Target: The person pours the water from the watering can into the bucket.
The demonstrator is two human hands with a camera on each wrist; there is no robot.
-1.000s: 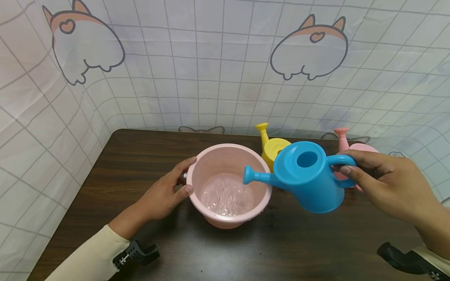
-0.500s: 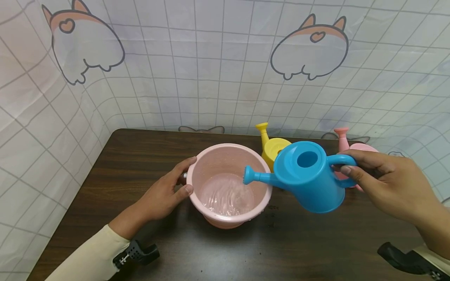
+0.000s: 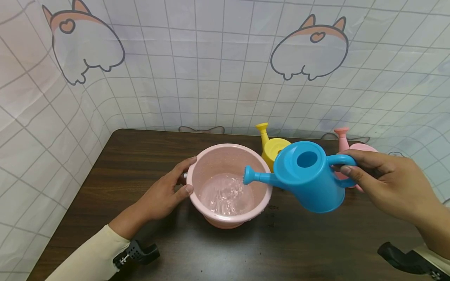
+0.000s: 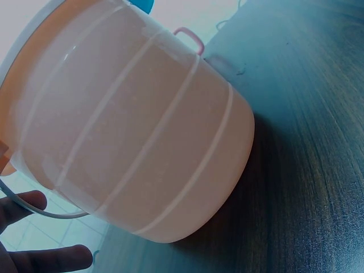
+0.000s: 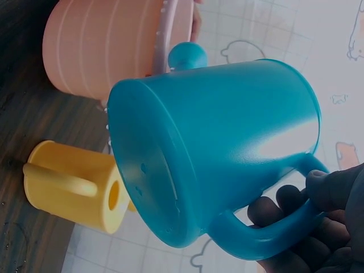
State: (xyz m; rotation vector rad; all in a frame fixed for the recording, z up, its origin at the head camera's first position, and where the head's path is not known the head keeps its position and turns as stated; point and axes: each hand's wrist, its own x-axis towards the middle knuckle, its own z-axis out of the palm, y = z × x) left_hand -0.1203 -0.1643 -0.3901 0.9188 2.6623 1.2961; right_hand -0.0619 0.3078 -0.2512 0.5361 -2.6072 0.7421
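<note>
A pink bucket (image 3: 210, 219) with rippling water (image 3: 228, 195) inside stands on the dark wooden table. My left hand (image 3: 159, 195) holds its left rim, thumb and forefinger on the edge. Two other fingers (image 4: 57, 259) stretch out near the thin wire handle (image 4: 42, 212) in the left wrist view. With my right hand (image 3: 393, 183) I grip the handle of a blue watering can (image 3: 309, 175). It is off the table and tilted, its spout head (image 3: 249, 175) over the bucket's right side. Droplets cling to its underside in the right wrist view.
A yellow watering can (image 3: 270, 150) stands behind the bucket, to its right. Partly hidden behind the blue can and my right hand is a pink watering can (image 3: 342, 140). A white gridded cloth (image 3: 225, 78) hangs behind the table (image 3: 147, 148).
The ripples on the water in the bucket keep shifting. Both hands and the blue watering can stay almost where they were.
</note>
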